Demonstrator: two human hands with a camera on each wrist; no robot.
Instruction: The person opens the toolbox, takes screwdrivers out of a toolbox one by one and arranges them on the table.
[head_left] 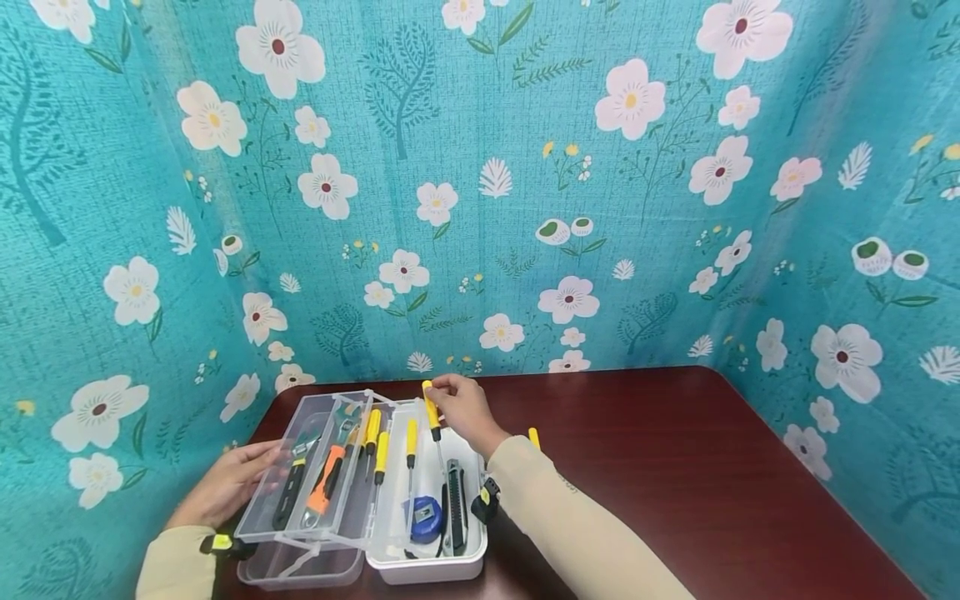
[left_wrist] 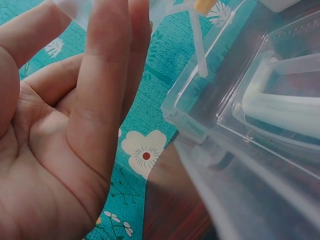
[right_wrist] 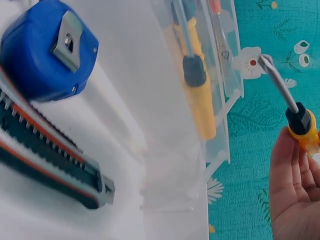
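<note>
My right hand [head_left: 465, 410] holds a screwdriver [head_left: 432, 410] by its yellow handle, shaft downward, over the white toolbox base [head_left: 426, 570]. In the right wrist view, its metal shaft [right_wrist: 283, 86] is bare and points away from the fingers. Inside the base lie a blue tape measure [head_left: 427, 522] and a dark utility knife [head_left: 455, 510]. My left hand [head_left: 228, 483] has its fingers extended against the left side of the raised clear tray [head_left: 251, 523]. That tray bears an orange-handled tool [head_left: 324, 481], a black-handled tool [head_left: 290, 496] and several yellow-handled screwdrivers [head_left: 372, 429].
A clear lid [head_left: 300, 575] lies folded out beneath the tray, joined by white hinge arms [head_left: 300, 560]. Past my right forearm a yellow handle end [head_left: 534, 437] shows on the dark red table [head_left: 660, 467]. Flowered teal cloth [head_left: 480, 233] hangs behind and at both sides.
</note>
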